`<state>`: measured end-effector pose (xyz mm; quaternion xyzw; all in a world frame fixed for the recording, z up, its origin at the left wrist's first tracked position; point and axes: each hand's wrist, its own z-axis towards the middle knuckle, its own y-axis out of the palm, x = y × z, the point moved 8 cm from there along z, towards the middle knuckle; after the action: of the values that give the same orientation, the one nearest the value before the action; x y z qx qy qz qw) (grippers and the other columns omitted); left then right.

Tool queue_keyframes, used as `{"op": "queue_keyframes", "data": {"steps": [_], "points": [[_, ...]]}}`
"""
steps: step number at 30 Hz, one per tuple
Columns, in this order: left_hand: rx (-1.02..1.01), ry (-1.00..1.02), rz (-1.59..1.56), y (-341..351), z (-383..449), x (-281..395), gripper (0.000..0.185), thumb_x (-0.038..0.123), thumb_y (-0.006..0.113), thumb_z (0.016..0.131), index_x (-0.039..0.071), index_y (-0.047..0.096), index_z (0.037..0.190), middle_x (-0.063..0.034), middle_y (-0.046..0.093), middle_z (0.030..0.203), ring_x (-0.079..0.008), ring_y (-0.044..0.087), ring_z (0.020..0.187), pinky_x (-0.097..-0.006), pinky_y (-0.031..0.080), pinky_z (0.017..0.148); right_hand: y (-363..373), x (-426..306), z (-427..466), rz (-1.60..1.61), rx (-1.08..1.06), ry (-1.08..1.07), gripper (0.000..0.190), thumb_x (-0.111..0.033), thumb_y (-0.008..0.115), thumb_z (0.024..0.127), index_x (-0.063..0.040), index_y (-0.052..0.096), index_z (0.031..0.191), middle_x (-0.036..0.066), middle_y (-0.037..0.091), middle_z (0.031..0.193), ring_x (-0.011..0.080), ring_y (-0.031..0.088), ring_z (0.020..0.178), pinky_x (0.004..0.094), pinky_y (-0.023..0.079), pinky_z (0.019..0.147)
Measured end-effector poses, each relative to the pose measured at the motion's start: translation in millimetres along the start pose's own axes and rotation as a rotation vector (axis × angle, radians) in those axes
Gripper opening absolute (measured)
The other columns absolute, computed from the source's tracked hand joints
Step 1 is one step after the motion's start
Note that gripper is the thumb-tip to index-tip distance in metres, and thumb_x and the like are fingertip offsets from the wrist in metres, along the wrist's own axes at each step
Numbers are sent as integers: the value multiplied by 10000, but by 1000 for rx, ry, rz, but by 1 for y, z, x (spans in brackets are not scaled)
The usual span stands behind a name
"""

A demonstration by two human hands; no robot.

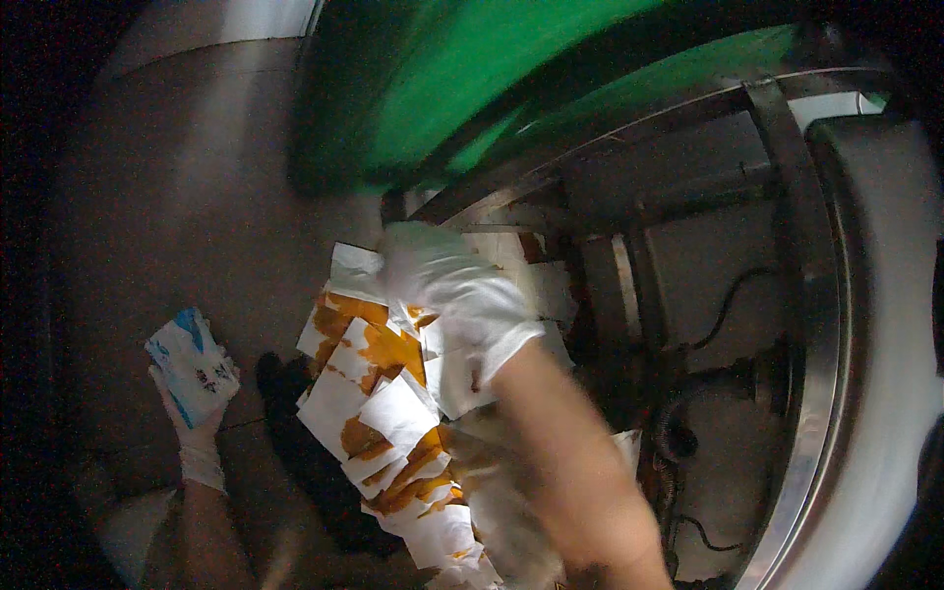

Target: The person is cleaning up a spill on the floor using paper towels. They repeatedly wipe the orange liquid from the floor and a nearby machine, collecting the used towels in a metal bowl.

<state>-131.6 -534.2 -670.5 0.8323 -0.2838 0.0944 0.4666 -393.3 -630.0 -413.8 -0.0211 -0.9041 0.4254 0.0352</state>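
Observation:
My left hand [195, 398], in a thin white glove, is closed around a blue and white packet [193, 361] with dark marks on it. My right hand [457, 284], in a white glove, is beside a small white sheet [355, 267] at the top of a long spread of paper sheets [335, 402]. Many sheets bear orange-brown stains, and they overlap down to the lower edge of the view. The fingers of my right hand are hidden or blurred, so whether they grip the sheet is not plain.
A large green surface [457, 81] lies at the top. A metal frame [782, 140] stands at the right, with a corrugated hose [667, 435] and black cables [726, 310] below it. Grey floor [169, 221] stretches at the left. A dark shoe-like shape [295, 428] is near the papers.

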Motion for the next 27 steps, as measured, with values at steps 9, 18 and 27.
{"op": "queue_keyframes", "data": {"steps": [9, 18, 27], "points": [[-113, -89, -30, 31, -55, -26, 804, 700, 335, 852, 106, 375, 1392, -132, 521, 1213, -289, 493, 1086, -464, 417, 929, 119, -52, -32, 1386, 544, 84, 537, -475, 456, 950, -2, 586, 1168, 105, 620, 1134, 208, 573, 1078, 345, 444, 910], [-140, -217, 70, 48, -98, -64, 779, 598, 566, 837, 68, 386, 1380, -121, 463, 1364, -291, 429, 1265, -442, 372, 1045, 156, -51, -120, 1325, 376, -109, 408, -332, 597, 902, -41, 538, 1182, 111, 531, 1198, 222, 521, 1094, 338, 433, 943], [-201, -140, 68, 52, -111, -58, 840, 665, 538, 812, 74, 379, 1387, -119, 438, 1383, -296, 431, 1260, -430, 357, 1058, 170, 58, -179, 1807, 1196, 578, 167, -178, 556, 945, -22, 529, 892, 18, 517, 769, 129, 536, 745, 301, 468, 693]]}}
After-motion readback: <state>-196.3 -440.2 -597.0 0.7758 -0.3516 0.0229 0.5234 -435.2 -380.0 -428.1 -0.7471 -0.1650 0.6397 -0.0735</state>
